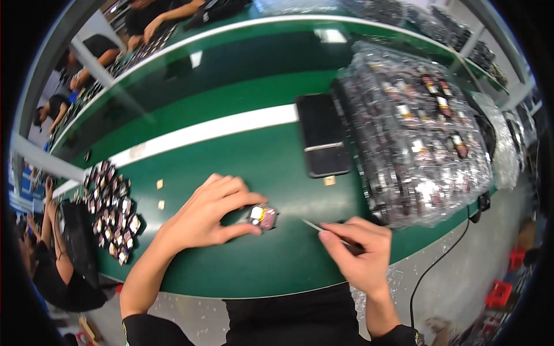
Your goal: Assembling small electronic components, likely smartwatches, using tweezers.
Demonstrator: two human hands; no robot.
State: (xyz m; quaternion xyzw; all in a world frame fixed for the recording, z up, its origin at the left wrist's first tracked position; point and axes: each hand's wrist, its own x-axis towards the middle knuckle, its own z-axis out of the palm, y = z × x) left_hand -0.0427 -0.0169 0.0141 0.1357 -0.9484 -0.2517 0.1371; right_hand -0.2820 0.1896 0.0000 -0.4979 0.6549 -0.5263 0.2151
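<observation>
My left hand (221, 209) pinches a small dark part (264, 217) between thumb and forefinger, low over the green tabletop (271, 259). White, yellow and pinkish patches show on its upper face. To the right, my right hand (360, 248) is closed round a slim pointed metal tool (315, 225) with a dark handle; its exact kind is unclear. The tool's tip points toward the part, with a gap between them. Left of my left arm lies a loose heap of similar small parts (112, 213).
A tall stack of clear plastic trays (415, 144) filled with parts stands at the right. Beside it rests a black flat device (322, 135). Small beige squares (160, 184) dot the table. A black cable (430, 262) hangs at the right edge. Other people (156, 23) work beyond the bench and at left.
</observation>
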